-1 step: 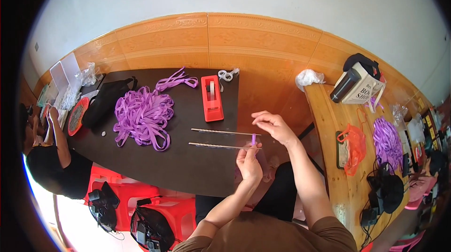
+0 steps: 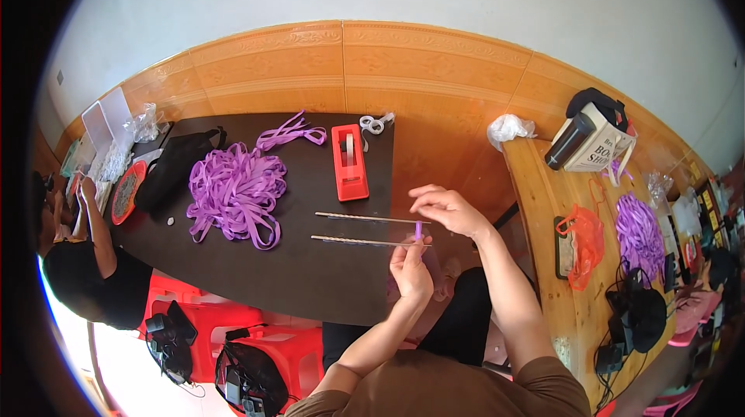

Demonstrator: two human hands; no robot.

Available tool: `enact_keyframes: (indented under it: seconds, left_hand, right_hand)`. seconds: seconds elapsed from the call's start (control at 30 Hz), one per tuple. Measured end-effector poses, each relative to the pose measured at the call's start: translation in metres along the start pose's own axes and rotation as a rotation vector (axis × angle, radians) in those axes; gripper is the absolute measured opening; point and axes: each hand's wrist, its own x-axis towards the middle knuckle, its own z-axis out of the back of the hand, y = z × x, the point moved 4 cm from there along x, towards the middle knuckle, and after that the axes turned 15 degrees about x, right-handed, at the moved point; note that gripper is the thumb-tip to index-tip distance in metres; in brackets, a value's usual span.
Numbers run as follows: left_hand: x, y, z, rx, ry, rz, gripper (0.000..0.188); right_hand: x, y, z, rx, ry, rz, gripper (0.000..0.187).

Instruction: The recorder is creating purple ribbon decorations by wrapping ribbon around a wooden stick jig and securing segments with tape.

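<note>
Two thin metal rods, twisted like drill bits at their left ends, lie side by side past the right edge of the dark table: a far rod and a near rod. A short length of purple ribbon spans the gap between them at the right ends. My left hand pinches this ribbon by the near rod. Just above the far rod's end, my right hand is open, its fingers stretched toward the left; I see nothing in them.
On the dark table lie a heap of purple ribbon, a red tape dispenser, white-handled scissors and a black bag. A wooden table stands right. Red stools stand below; a person sits left.
My right hand has shifted slightly to the left, over the rod's end. The left hand and the rods stay almost where they were.
</note>
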Motion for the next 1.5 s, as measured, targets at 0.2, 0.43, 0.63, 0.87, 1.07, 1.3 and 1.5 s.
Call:
enact_keyframes:
  seconds: [0.2, 0.43, 0.63, 0.87, 1.07, 1.3, 1.5]
  left_hand:
    - [-0.001, 0.0, 0.0, 0.038, 0.033, -0.001, 0.005]
    - [-0.002, -0.001, -0.001, 0.026, 0.035, 0.009, 0.006]
    - [-0.001, -0.005, -0.002, 0.058, 0.045, -0.002, 0.006]
    - [-0.001, -0.002, -0.002, 0.026, 0.049, 0.02, 0.007]
    - [-0.002, -0.005, -0.002, -0.008, 0.046, 0.056, 0.005]
    - [-0.004, -0.005, -0.001, 0.057, 0.043, 0.092, 0.006]
    - [-0.004, -0.005, 0.003, 0.09, 0.042, 0.133, 0.005]
  right_hand:
    - [0.026, 0.02, -0.038, -0.802, 0.437, -0.277, 0.022]
    - [0.037, 0.024, -0.055, -0.964, 0.672, -0.527, 0.014]
    - [0.036, 0.01, -0.044, -0.739, 0.611, -0.473, 0.012]
    - [0.021, 0.0, -0.018, -0.411, 0.498, -0.233, 0.012]
    - [0.001, -0.01, -0.006, -0.136, 0.36, -0.137, 0.005]
    - [-0.021, -0.035, 0.011, 0.154, 0.234, -0.057, 0.004]
    - [-0.031, -0.045, 0.01, 0.432, 0.059, -0.042, 0.008]
